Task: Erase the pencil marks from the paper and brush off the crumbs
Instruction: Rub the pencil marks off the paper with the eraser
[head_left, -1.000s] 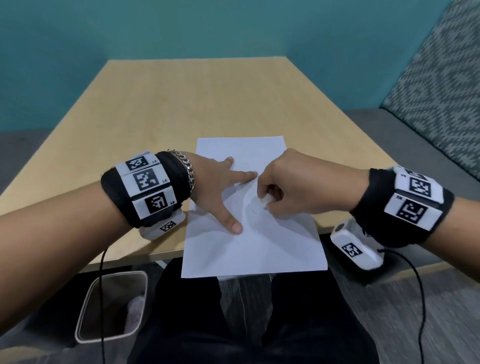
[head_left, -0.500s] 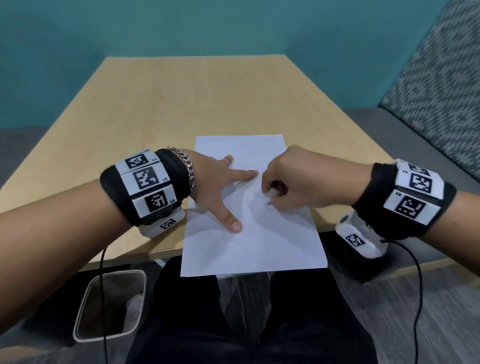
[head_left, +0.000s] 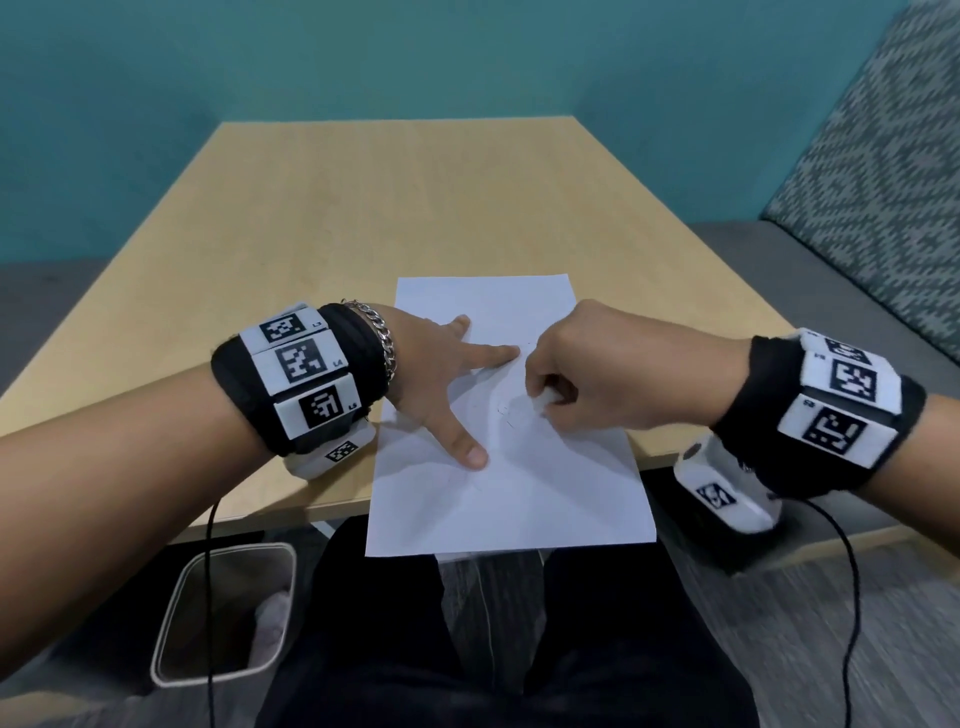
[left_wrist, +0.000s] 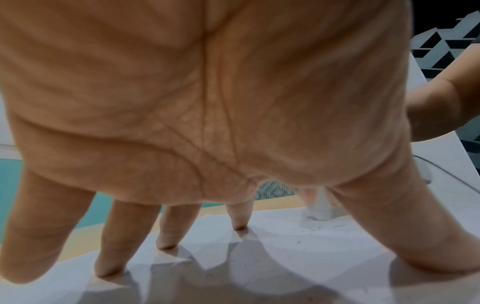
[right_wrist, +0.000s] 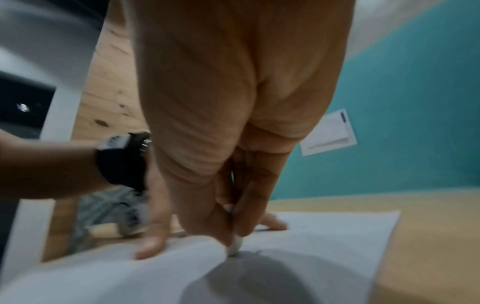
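The thin white sheet of paper (head_left: 509, 483) lies flat on the pale wooden table (head_left: 415, 208), with its near end hanging over the table's front edge above the person's lap. The left hand (head_left: 441, 374) is spread wide, fingers straight, and presses down on the left part of the sheet; it holds nothing. The right hand (head_left: 587, 374) is curled up and pinches a small white eraser (right_wrist: 235, 245) between thumb and fingertips, with the eraser's tip touching the paper just beside the left pointing finger. A few faint grey pencil marks (head_left: 511, 415) still show near the eraser, and tiny dark crumbs (left_wrist: 298, 241) lie on the sheet, so the rubbing is likely not done and the brushing comes later. Paper like this is very light and bendy. It will slide, crease or tear if it is rubbed hard, and it already looks a bit wavy by the eraser. So it seems best to hold it flat with open fingers close to the spot, as now, and rub gently. The eraser is small and squashy, so a grip low down near its tip should keep it from bending. A grey bin (head_left: 223, 613) stands on the floor to the left.
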